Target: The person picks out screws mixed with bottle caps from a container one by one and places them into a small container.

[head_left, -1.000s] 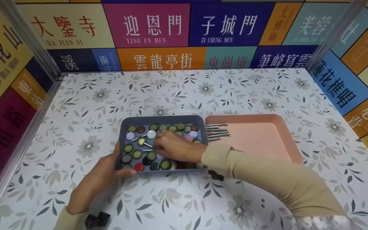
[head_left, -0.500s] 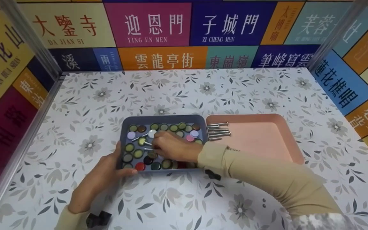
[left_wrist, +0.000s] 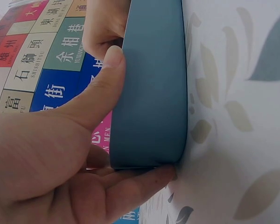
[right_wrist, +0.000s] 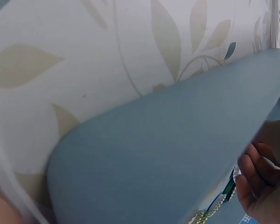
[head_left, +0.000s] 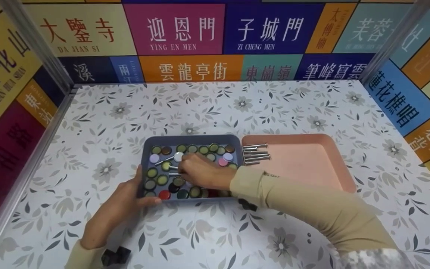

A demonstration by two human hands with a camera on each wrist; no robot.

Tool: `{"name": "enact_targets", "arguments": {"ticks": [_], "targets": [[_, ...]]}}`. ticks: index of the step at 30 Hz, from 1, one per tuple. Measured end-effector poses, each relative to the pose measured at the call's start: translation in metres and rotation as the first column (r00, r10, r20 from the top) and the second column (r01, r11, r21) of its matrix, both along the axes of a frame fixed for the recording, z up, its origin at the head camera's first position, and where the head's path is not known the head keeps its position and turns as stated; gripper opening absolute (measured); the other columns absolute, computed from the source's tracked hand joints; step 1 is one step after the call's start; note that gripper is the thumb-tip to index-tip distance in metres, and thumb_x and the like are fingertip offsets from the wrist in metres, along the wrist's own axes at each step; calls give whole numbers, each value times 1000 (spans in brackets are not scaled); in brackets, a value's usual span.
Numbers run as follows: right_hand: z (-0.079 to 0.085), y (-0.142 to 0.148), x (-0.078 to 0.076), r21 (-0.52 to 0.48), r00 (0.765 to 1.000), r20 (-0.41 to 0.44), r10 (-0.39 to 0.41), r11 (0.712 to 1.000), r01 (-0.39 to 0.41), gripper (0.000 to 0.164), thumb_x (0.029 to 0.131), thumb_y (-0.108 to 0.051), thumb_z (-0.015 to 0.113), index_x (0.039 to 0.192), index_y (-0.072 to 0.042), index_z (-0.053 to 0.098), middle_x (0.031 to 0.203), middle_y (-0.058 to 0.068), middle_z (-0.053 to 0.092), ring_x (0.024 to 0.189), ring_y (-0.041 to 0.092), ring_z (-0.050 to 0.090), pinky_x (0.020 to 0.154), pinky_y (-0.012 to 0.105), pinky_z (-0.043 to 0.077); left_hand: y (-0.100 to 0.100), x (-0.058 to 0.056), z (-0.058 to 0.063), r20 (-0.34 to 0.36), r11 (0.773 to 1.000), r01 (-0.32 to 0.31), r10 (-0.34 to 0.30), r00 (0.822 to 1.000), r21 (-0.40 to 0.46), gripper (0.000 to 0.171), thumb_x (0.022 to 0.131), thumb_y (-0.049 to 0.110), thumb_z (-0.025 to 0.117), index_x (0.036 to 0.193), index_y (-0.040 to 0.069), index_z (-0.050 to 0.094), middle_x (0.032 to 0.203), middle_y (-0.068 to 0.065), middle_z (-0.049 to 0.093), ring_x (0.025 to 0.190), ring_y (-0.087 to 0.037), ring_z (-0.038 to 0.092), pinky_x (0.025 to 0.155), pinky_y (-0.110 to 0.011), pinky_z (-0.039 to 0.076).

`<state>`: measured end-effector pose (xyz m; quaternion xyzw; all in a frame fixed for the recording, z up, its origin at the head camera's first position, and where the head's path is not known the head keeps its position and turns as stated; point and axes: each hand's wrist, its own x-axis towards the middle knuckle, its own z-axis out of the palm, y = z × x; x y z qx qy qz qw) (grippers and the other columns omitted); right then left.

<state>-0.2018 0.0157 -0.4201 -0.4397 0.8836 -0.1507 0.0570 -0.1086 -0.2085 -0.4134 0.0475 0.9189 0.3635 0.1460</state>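
Note:
A blue-grey tray holds many bottle caps and a few long silver screws. My left hand grips its near left corner; in the left wrist view the thumb lies at the top edge and the fingers reach round the corner. Inside the tray is my right hand, fingers curled downward among the caps, right at the ends of two screws. Its fingertips are hidden in the head view, and I cannot tell whether they pinch a screw. The right wrist view shows curled fingers behind the tray wall.
A pink tray stands against the blue-grey one on the right, with several silver screws along its left side. Both sit on a table with a floral cover, walled by printed panels.
My right hand has shifted slightly left inside the tray, uncovering a pink cap on its right. A cap below the fingers has moved a little. My left hand keeps its hold on the corner.

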Motion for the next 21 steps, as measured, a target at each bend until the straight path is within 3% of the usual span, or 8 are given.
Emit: {"name": "enact_targets", "arguments": {"ticks": [14, 21], "targets": [[0, -4, -3, -30, 1000, 22, 4, 1000, -3, 14, 90, -3, 65, 81, -4, 76, 79, 9, 73, 75, 21, 69, 63, 26, 56, -1, 1, 1, -28, 1000, 5, -5, 1000, 7, 117, 82, 36, 81, 156, -10, 3, 138, -34, 55, 127, -42, 57, 115, -56, 38], [0, -3, -1, 7, 1000, -6, 12, 1000, -12, 11, 92, -3, 63, 88, -2, 73, 86, 10, 72, 80, 23, 69, 68, 28, 59, 0, 1, -1, -33, 1000, 8, -8, 999, 5, 116, 82, 35, 81, 156, -10, 4, 136, -32, 58, 124, -39, 60, 113, -55, 41]]}}
